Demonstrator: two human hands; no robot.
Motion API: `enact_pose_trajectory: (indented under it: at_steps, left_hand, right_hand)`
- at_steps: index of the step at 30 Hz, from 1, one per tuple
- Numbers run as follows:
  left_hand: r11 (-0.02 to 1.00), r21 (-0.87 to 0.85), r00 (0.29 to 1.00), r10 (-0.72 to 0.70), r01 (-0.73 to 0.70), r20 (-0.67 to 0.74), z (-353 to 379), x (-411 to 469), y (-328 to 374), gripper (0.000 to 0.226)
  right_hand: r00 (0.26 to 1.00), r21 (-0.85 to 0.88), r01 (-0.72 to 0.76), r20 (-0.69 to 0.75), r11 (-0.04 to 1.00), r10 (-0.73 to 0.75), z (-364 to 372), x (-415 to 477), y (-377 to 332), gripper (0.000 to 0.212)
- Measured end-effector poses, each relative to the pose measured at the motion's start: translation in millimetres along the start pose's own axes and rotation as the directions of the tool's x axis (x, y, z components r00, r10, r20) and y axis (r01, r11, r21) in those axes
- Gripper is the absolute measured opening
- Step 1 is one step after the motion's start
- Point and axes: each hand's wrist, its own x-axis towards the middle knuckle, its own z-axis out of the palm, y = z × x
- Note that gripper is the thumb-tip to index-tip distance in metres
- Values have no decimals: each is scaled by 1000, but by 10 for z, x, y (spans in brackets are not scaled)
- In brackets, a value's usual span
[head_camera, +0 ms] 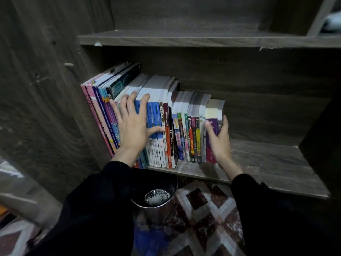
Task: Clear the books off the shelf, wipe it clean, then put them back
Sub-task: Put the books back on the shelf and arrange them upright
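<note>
A row of several books (171, 126) stands on the dark wooden shelf (267, 163), leaning left against the side panel. My left hand (134, 126) lies flat with spread fingers against the spines of the blue books at the left part of the row. My right hand (219, 139) grips the purple book (212, 126) at the right end of the row, thumb on its spine and fingers round its far side. Both arms wear black sleeves.
The shelf board is bare to the right of the books. An upper shelf (203, 38) sits above. A metal bin (156, 196) stands on the patterned rug (203, 209) just below the shelf edge. A blue cloth-like thing (147, 239) lies low between my arms.
</note>
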Motion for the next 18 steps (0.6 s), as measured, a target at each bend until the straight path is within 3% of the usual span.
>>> enact_pose_trajectory:
  at_steps: [3, 10, 18]
  left_hand:
    - [1000, -8, 1000, 6, -6, -14, 12, 1, -8, 108]
    - [1000, -28, 1000, 2, -2, -31, 31, 8, 0, 108]
    - [999, -36, 999, 20, -21, -39, 32, -5, -28, 108]
  right_hand:
    - [991, -6, -109, -75, 994, 108, 138, -247, 274, 102]
    - [959, -10, -284, 18, 959, 284, 256, -241, 505, 114]
    - [941, -1, -294, 173, 956, 290, 6, -120, 500, 114]
